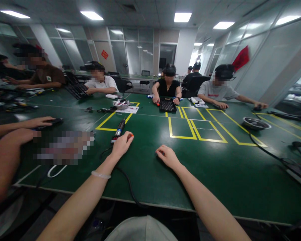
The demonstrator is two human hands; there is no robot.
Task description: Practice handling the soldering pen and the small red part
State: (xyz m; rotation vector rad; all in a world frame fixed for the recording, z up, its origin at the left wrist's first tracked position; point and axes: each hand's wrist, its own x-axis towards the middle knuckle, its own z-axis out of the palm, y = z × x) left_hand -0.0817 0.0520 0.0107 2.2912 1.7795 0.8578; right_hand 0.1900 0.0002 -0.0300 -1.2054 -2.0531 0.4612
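My left hand (pixel 122 144) rests on the green table (pixel 145 187) with its fingers curled together. A small orange-red spot shows at its fingertips, too small to name. Just beyond that hand lies an electric screwdriver (pixel 119 129), its bit pointing away from me and a black cord (pixel 130 187) running back toward the table's front edge. To the right, my right hand (pixel 168 157) lies on the table, closed, fingers bent inward. Something dark shows at its fingertips, and I cannot make out what it is. Bare table separates the two hands.
Yellow tape outlines (pixel 183 136) mark the table ahead. A round metal bowl (pixel 121 104) sits on paper beyond the screwdriver; another round dish (pixel 256 123) stands right. Across the table, a person handles a black tray (pixel 168 105). At left, a neighbour's hand covers a computer mouse (pixel 56 121).
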